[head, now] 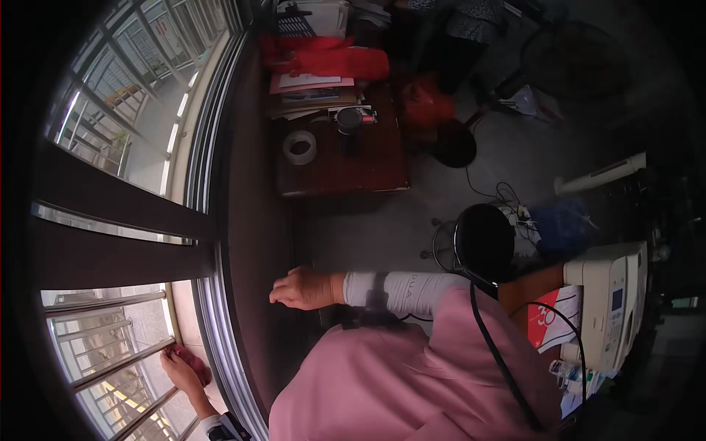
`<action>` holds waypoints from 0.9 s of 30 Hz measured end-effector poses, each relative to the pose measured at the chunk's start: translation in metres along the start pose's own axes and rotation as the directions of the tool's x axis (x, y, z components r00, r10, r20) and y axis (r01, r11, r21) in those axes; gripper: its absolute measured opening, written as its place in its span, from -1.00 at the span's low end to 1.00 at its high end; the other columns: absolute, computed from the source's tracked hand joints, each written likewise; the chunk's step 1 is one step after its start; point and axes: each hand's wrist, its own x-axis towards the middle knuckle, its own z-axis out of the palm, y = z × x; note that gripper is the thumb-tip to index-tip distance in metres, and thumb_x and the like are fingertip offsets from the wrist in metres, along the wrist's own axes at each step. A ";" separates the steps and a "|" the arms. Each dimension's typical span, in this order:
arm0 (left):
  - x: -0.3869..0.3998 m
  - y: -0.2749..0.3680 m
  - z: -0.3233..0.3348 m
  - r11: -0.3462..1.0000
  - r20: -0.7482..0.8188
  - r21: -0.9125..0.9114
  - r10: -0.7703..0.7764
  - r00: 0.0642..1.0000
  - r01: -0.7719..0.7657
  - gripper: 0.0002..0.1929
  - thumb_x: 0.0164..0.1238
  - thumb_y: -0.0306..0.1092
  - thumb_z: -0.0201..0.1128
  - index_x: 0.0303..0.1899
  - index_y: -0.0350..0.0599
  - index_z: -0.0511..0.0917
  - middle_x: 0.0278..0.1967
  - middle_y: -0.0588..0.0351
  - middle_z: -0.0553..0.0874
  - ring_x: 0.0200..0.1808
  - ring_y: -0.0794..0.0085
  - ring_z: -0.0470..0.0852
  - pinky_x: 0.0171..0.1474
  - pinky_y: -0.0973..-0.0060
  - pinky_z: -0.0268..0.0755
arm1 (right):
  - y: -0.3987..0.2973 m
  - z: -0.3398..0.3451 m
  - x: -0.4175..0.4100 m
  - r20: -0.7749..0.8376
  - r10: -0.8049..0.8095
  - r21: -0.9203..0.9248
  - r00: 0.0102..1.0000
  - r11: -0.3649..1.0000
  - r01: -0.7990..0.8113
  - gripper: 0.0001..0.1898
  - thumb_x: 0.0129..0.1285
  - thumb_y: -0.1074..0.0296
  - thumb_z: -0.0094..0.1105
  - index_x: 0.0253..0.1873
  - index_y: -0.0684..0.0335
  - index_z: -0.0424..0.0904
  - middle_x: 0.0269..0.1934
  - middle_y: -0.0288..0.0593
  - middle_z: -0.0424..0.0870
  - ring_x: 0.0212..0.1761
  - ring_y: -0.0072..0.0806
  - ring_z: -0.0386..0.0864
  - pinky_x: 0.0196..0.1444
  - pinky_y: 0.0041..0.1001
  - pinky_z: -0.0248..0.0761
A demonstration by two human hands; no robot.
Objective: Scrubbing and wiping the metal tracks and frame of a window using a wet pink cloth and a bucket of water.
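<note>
My left hand (183, 375) reaches out through the window at lower left and holds a dark pink cloth (194, 365). The cloth is pressed on the pale outer sill (187, 314), beside the foot of a metal railing bar (132, 361). In front of my torso, my right hand (306, 289) is loosely curled, with nothing visible in its fingers. Its fingertips point toward the dark surface below the window (256, 231); whether they touch it I cannot tell. A grey-white sleeve with a dark strap (378, 292) covers that forearm.
Metal window tracks (223, 331) and dark frame uprights (127, 256) border the opening. A reddish-brown desk (342, 173) bears a tape roll (299, 147), papers and red fabric (331, 58). To the right are a round black stool (484, 242), loose cables and a printer (601, 303).
</note>
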 end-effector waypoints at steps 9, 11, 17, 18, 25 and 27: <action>0.041 -0.082 0.035 0.996 -0.091 -0.007 0.085 0.992 -0.086 -0.63 0.50 -0.27 -0.16 0.08 -0.34 0.46 -0.03 -0.19 0.62 -0.12 0.10 0.65 -0.07 0.36 0.51 | -0.006 -0.020 -0.055 -0.194 0.088 -0.093 0.977 0.990 -0.108 -0.90 0.19 0.44 0.15 -0.19 0.18 0.55 -0.32 -0.25 0.60 -0.39 -0.30 0.59 -0.27 -0.37 0.47; 0.026 0.042 0.020 0.931 0.152 -0.294 -0.180 0.972 0.218 -0.65 0.47 -0.22 -0.22 -0.07 -0.30 0.43 -0.27 -0.11 0.56 -0.35 0.20 0.53 -0.27 0.31 0.49 | -0.008 -0.028 -0.080 -0.224 0.177 -0.113 0.958 0.972 -0.206 -0.91 0.19 0.44 0.14 -0.19 0.19 0.55 -0.33 -0.23 0.60 -0.38 -0.29 0.59 -0.24 -0.35 0.47; -0.003 0.141 -0.031 0.581 0.600 -0.509 -0.290 0.745 0.636 -0.59 0.44 -0.11 -0.31 -0.26 -0.25 0.41 -0.59 0.00 0.49 -0.67 0.36 0.38 -0.58 0.26 0.47 | -0.026 -0.015 -0.070 -0.181 0.167 -0.130 0.969 0.973 -0.192 -0.89 0.19 0.41 0.13 -0.17 0.17 0.55 -0.33 -0.23 0.60 -0.36 -0.30 0.59 -0.24 -0.34 0.44; 0.000 0.116 -0.009 0.549 0.562 -0.621 -0.184 0.806 0.559 -0.58 0.47 -0.11 -0.29 -0.15 -0.26 0.44 -0.43 -0.06 0.55 -0.54 0.31 0.49 -0.50 0.31 0.50 | -0.031 -0.011 -0.063 -0.170 0.146 -0.139 0.975 0.976 -0.170 -0.89 0.19 0.40 0.13 -0.17 0.17 0.55 -0.32 -0.24 0.60 -0.35 -0.30 0.60 -0.23 -0.35 0.44; 0.007 0.047 0.010 0.926 0.084 0.282 -0.283 0.956 0.249 -0.52 0.51 0.02 -0.25 0.29 0.03 0.31 -0.10 -0.21 0.67 -0.13 -0.12 0.65 -0.11 0.07 0.47 | -0.045 -0.009 -0.081 -0.181 0.219 -0.223 0.959 0.940 -0.257 -0.88 0.17 0.42 0.12 -0.17 0.16 0.55 -0.30 -0.22 0.61 -0.37 -0.21 0.61 -0.30 -0.30 0.49; 0.003 0.041 0.009 0.966 0.017 0.200 -0.172 0.985 0.165 -0.50 0.50 0.00 -0.22 0.27 -0.09 0.34 -0.03 -0.19 0.64 -0.07 -0.14 0.61 -0.01 0.14 0.44 | -0.045 -0.002 -0.081 -0.162 0.194 -0.186 0.967 0.957 -0.223 -0.87 0.19 0.41 0.12 -0.16 0.14 0.55 -0.30 -0.22 0.61 -0.37 -0.20 0.61 -0.30 -0.30 0.49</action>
